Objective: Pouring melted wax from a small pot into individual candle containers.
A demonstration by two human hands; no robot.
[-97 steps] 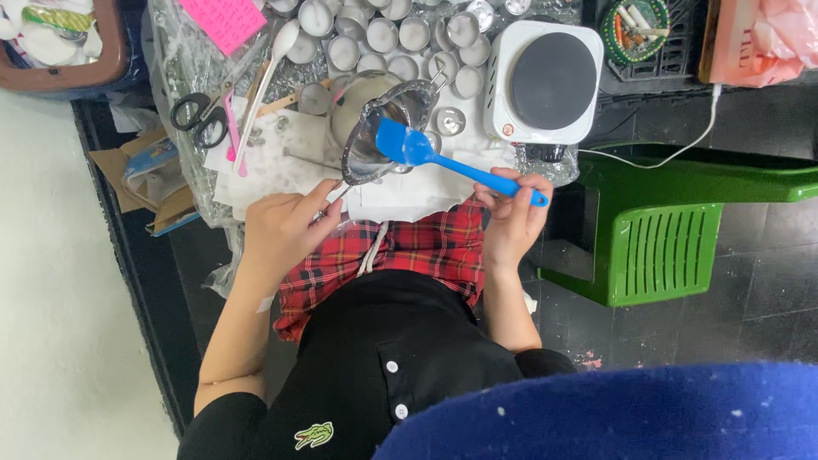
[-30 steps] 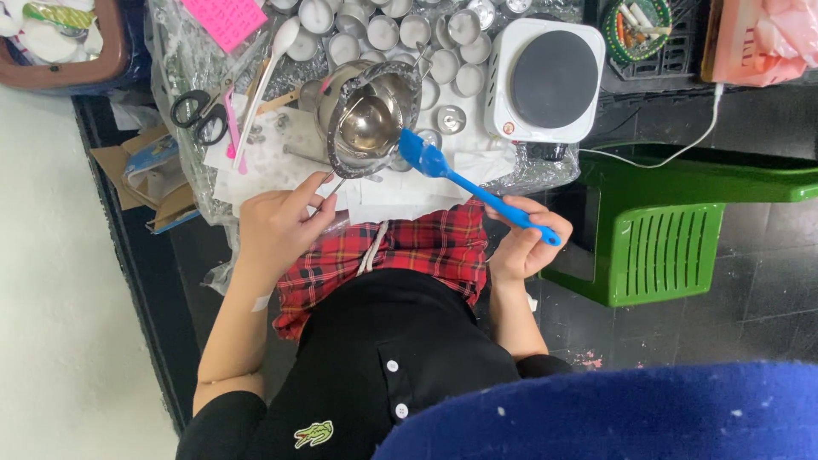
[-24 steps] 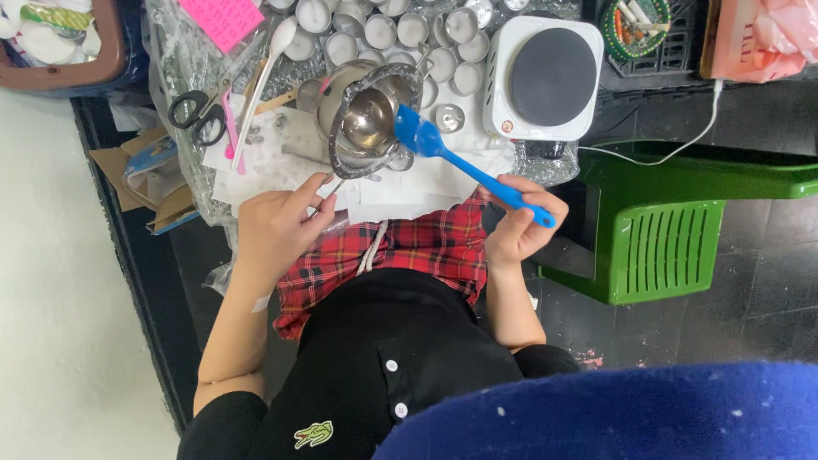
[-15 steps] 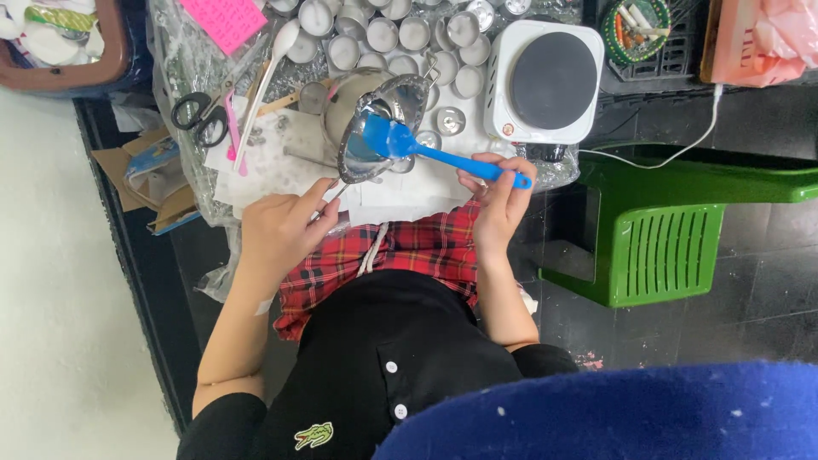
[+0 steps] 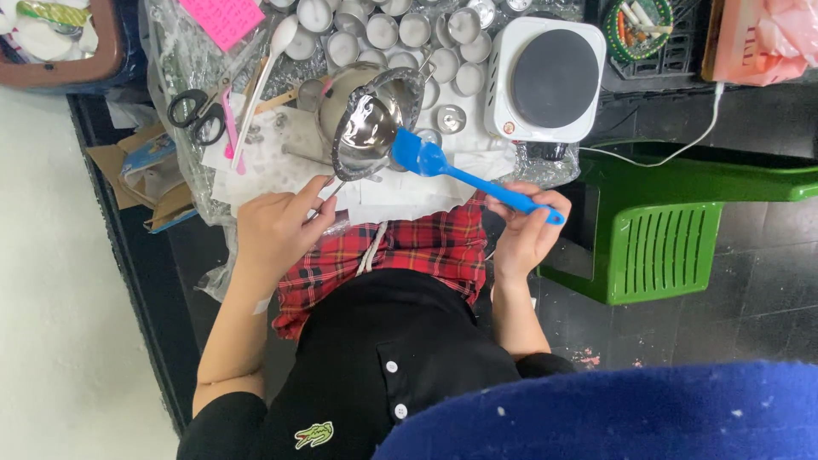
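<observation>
— What has the left hand point(image 5: 277, 226) got?

— Its fingers are curled round the thin handle of a steel pot point(image 5: 371, 128), which is tipped on its side over the table point(image 5: 256, 175) so the shiny inside faces up.

— And the right hand point(image 5: 524, 230)?

— Closed round the end of a blue spatula point(image 5: 464, 170). The blade touches the pot's rim on the right side.

— What lies around the pot?

— Small tins point(image 5: 383, 30) in rows behind it, a white hotplate point(image 5: 545, 77) just to the right, scissors point(image 5: 194, 115) and a white spoon point(image 5: 268, 64) to the left. A green chair point(image 5: 673, 230) stands beside the right hand.
</observation>
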